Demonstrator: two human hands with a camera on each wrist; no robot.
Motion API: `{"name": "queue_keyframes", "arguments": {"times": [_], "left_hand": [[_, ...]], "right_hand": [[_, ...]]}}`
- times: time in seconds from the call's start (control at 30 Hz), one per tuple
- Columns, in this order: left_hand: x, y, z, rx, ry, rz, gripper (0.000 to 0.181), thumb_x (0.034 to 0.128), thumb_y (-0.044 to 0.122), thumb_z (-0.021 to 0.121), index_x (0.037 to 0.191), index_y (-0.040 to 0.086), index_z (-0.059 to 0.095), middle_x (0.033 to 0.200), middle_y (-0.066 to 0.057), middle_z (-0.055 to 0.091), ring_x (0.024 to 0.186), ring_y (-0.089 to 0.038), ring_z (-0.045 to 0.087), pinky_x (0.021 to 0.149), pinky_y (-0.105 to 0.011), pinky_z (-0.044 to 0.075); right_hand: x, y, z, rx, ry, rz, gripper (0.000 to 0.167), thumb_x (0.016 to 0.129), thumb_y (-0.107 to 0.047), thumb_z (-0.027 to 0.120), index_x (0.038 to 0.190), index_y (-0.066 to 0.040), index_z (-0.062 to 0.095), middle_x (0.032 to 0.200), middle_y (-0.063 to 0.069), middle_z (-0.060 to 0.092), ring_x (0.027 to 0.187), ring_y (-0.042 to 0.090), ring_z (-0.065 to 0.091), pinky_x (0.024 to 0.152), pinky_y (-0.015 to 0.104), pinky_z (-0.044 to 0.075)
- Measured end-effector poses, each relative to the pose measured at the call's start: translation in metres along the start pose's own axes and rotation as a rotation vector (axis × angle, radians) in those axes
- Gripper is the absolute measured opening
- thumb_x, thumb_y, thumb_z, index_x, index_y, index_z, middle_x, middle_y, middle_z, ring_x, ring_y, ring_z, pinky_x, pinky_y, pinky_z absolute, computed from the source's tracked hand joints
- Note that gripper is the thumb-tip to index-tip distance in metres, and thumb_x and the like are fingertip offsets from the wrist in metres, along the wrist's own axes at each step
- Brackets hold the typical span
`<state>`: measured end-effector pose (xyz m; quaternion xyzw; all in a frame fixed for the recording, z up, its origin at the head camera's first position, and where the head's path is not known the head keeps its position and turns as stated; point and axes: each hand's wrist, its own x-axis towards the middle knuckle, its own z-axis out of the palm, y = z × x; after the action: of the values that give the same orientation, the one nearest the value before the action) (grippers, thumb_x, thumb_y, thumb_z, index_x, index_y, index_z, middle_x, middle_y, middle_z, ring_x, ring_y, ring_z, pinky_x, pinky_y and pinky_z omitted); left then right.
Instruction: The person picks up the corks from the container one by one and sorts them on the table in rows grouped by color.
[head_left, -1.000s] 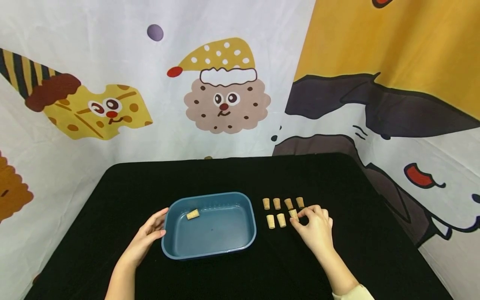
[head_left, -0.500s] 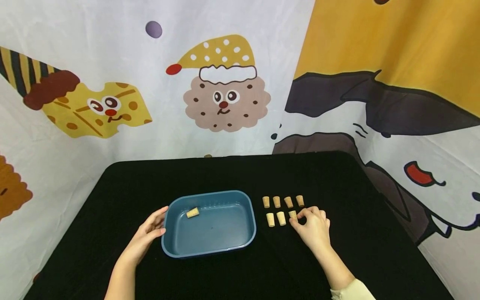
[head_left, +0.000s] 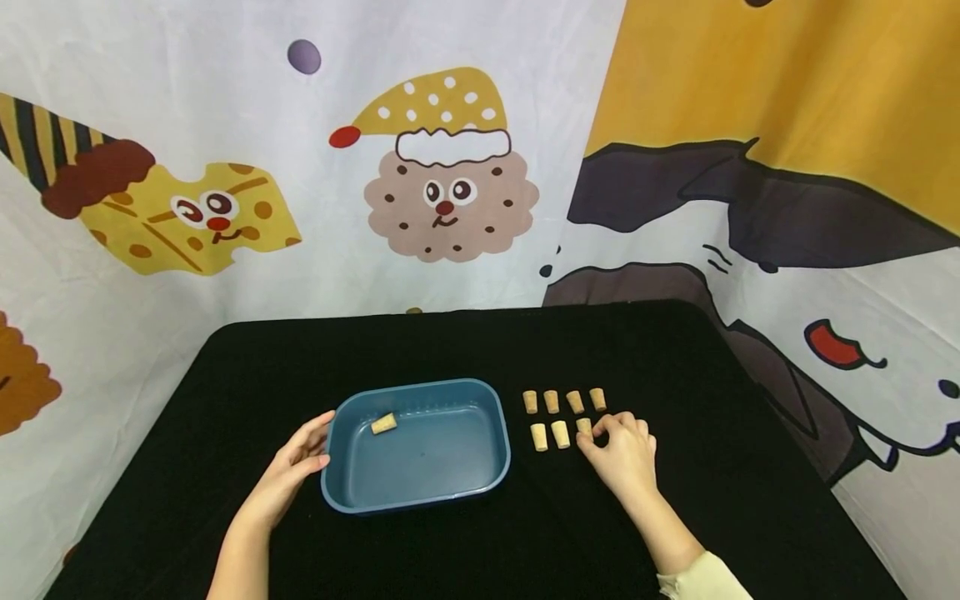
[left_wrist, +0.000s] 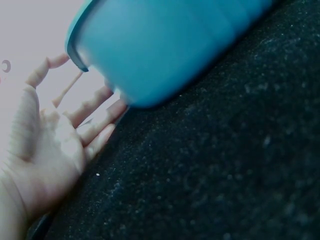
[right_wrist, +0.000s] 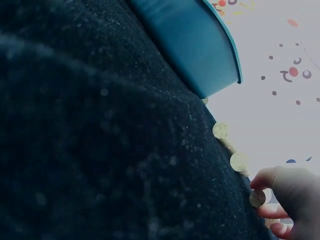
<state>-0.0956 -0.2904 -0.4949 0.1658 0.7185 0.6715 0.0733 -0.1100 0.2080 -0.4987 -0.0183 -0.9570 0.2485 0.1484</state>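
My left hand point(head_left: 281, 479) rests against the left side of a blue rectangular tray point(head_left: 423, 475), its fingers extended. In the left wrist view those fingers point(left_wrist: 87, 107) touch or nearly touch the tray's outer wall point(left_wrist: 145, 50). One cork point(head_left: 383, 423) lies on its side inside the tray, near the back left. To the right of the tray, my right hand point(head_left: 626, 458) pinches a cork point(head_left: 583, 426) between thumb and forefinger. That cork's round end point(right_wrist: 257, 198) shows in the right wrist view. Two corks, a left one point(head_left: 538, 437) and a right one point(head_left: 560, 434), stand beside it.
Behind the front corks runs a back row of several corks point(head_left: 551, 402). A black cloth point(head_left: 420, 554) covers the table. Past the table's far edge hangs a white curtain point(head_left: 322, 292) printed with cartoon figures.
The head view has shifted slightly. The pinched cork leans less than a second ago and shows less past my right thumb. Left hand and tray stay in place.
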Motion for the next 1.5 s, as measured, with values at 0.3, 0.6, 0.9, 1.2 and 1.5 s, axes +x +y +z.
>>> {"name": "queue_keyframes", "arguments": {"times": [0.3, 0.6, 0.9, 1.2, 1.5], "left_hand": [[0.001, -0.001, 0.002, 0.012, 0.015, -0.014, 0.054, 0.0974, 0.005, 0.044, 0.148, 0.004, 0.028, 0.141, -0.017, 0.044, 0.119, -0.015, 0.052, 0.094, -0.029, 0.044], [0.002, 0.001, 0.002, 0.015, 0.004, -0.003, 0.055, 0.0964, 0.004, 0.044, 0.149, 0.005, 0.026, 0.142, -0.021, 0.041, 0.120, -0.015, 0.052, 0.093, -0.030, 0.044], [0.003, 0.000, 0.003, 0.011, 0.006, -0.011, 0.056, 0.0960, 0.003, 0.044, 0.149, 0.005, 0.026, 0.143, -0.020, 0.041, 0.120, -0.015, 0.052, 0.093, -0.030, 0.044], [0.003, 0.002, 0.002, 0.027, 0.028, -0.032, 0.055, 0.0965, 0.005, 0.046, 0.148, 0.005, 0.028, 0.143, -0.022, 0.041, 0.119, -0.013, 0.052, 0.092, -0.030, 0.045], [0.001, 0.002, 0.002, 0.036, 0.029, -0.045, 0.055, 0.0971, 0.006, 0.046, 0.148, 0.004, 0.027, 0.142, -0.023, 0.040, 0.118, -0.012, 0.052, 0.092, -0.029, 0.045]], "right_hand": [[0.000, -0.006, -0.012, -0.001, 0.024, 0.015, 0.028, 0.082, -0.038, 0.072, 0.086, -0.010, 0.067, 0.100, 0.014, 0.054, 0.092, 0.032, 0.044, 0.075, 0.047, 0.033], [-0.002, -0.041, -0.030, 0.077, 0.100, -0.077, 0.028, 0.082, -0.036, 0.073, 0.090, -0.009, 0.069, 0.099, 0.010, 0.054, 0.095, 0.031, 0.045, 0.081, 0.049, 0.032], [0.002, -0.094, -0.028, 0.165, 0.128, -0.227, 0.025, 0.078, -0.033, 0.077, 0.089, -0.011, 0.070, 0.097, 0.003, 0.055, 0.095, 0.025, 0.046, 0.082, 0.045, 0.033], [0.003, -0.146, -0.009, 0.196, 0.055, -0.334, 0.032, 0.079, -0.038, 0.076, 0.102, -0.017, 0.072, 0.098, 0.000, 0.053, 0.094, 0.019, 0.044, 0.079, 0.039, 0.035], [0.006, -0.191, 0.017, 0.189, -0.036, -0.390, 0.038, 0.082, -0.045, 0.071, 0.109, -0.019, 0.071, 0.104, 0.001, 0.053, 0.095, 0.017, 0.042, 0.079, 0.035, 0.035]]}}
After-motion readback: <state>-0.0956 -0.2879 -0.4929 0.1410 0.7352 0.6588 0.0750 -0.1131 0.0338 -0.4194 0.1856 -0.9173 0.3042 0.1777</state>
